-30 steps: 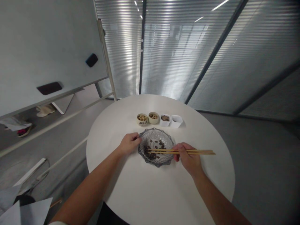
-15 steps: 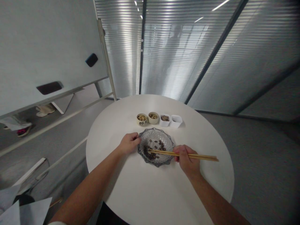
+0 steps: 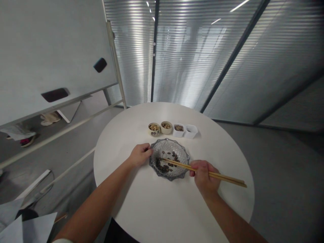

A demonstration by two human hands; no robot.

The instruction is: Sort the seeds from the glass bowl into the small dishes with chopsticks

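A scalloped glass bowl (image 3: 181, 172) sits on the round white table, with several dark brown beans (image 3: 165, 168) mostly in its left and lower part. My left hand (image 3: 140, 154) pinches the bowl's left rim. In my right hand (image 3: 205, 173), at the bowl's right side, is a pair of wooden chopsticks (image 3: 226, 178). Their tips are close together inside the bowl, among the beans at left; whether a bean is between them is too small to tell.
Behind the bowl stand two round cups (image 3: 154, 133) (image 3: 166, 131) with light pieces, a white dish (image 3: 178, 134) of dark bits and another white dish (image 3: 191, 135). A whiteboard (image 3: 63, 50) is at left, and ribbed glass panels (image 3: 182, 60) rise behind the table (image 3: 152, 206).
My right hand has moved slightly right and down. The chopsticks are tilted more steeply, their back ends lower and their tips slightly higher in the bowl. My left hand stays at the rim.
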